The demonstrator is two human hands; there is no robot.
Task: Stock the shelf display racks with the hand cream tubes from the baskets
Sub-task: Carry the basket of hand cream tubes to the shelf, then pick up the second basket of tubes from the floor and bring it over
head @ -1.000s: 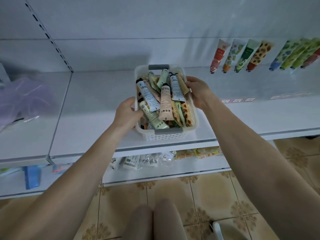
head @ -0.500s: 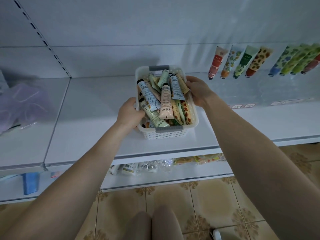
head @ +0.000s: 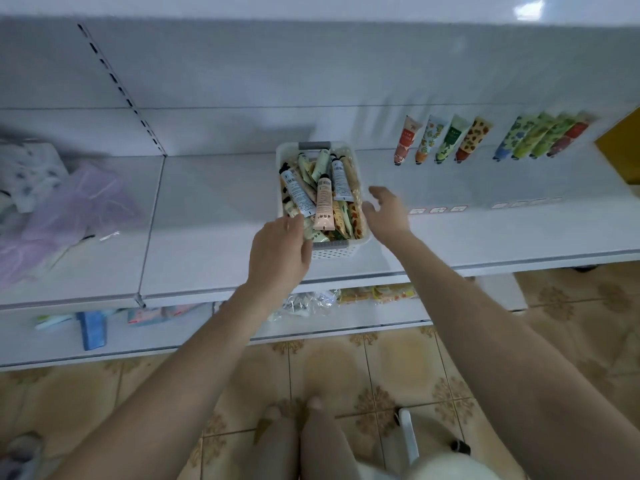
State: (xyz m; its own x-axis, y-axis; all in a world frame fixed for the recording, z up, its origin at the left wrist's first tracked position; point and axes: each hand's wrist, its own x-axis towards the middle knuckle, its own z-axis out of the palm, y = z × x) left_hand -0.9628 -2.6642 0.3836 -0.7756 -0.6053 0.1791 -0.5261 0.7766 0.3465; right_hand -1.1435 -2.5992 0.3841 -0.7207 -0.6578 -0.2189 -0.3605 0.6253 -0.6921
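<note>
Seemingly, basket (head: 332, 251) between left grip (head: 280, 251), right grip (head: 386, 213)

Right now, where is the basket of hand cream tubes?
Head view, centre: the basket sits on the white shelf, between the left hand at its near-left corner and the right hand at its right side, left of the displayed tubes.

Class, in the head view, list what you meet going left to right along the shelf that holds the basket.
purple mesh bag → white basket of tubes → first four displayed tubes → next four displayed tubes → yellow box
</note>
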